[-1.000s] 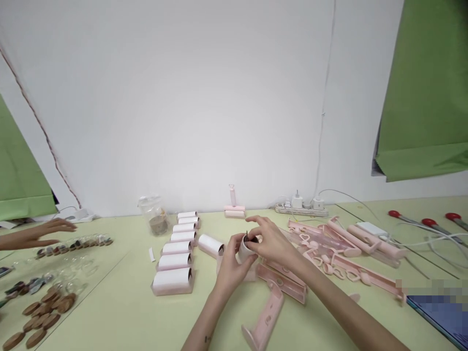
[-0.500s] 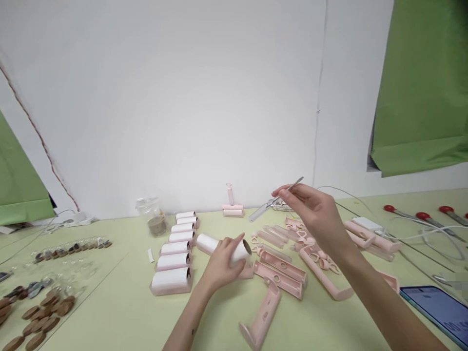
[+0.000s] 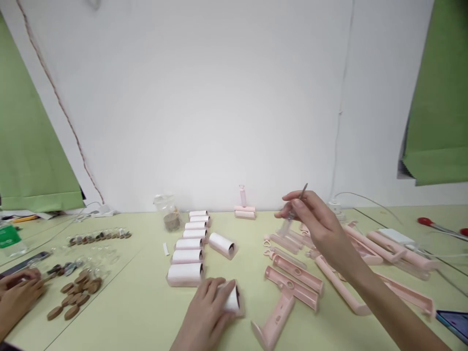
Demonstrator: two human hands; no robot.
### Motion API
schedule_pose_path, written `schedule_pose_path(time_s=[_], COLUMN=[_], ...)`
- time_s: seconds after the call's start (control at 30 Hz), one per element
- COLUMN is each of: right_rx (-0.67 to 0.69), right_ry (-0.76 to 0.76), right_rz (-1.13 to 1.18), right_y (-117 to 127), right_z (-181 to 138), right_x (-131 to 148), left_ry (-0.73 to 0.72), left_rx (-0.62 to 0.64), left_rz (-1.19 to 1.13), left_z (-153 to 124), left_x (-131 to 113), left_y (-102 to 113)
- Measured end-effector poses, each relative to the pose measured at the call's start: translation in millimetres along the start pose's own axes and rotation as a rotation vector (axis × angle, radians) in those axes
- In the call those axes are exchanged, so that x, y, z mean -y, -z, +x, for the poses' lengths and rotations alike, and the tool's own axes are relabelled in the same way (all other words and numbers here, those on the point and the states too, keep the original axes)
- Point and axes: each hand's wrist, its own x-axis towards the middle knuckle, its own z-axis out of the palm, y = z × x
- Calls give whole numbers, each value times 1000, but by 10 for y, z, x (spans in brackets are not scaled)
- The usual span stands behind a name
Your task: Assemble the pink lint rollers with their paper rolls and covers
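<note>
My left hand lies over a white paper roll on the pale green table, fingers curled round it. Just behind it stands a row of several white rolls on pink bases, with one loose roll beside them. Raised above the pink parts, my right hand pinches thin metal tweezers together with a clear plastic sleeve that hangs down from the fingers.
Pink plastic handles and holders lie spread to the right. A finished pink roller and a glass jar stand near the wall. Brown discs and another person's hands are at the left. A phone lies at the right edge.
My left hand has drawn the white roll nearer to me. My right hand still holds the tweezers up, the clear sleeve now hanging down. Another person's hands came in at lower left.
</note>
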Motion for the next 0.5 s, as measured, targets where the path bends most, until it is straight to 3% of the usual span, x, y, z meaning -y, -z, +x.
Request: schedule_pose_path(time_s=[0.1, 0.2, 0.37, 0.5], right_rx=[163, 348, 561, 642], right_ry=[-88, -147, -176, -204], right_rz=[-255, -579, -679, -703], right_y=[-226, -634, -1313, -1464], right_z=[42, 91, 96, 88], right_x=[-193, -474, -1007, -1309], left_ry=[80, 152, 134, 78], left_rx=[-29, -73, -177, -386], left_rz=[105, 184, 262, 382], left_z=[-356, -492, -388, -348], left_x=[197, 375, 540, 649], left_y=[87, 147, 169, 40])
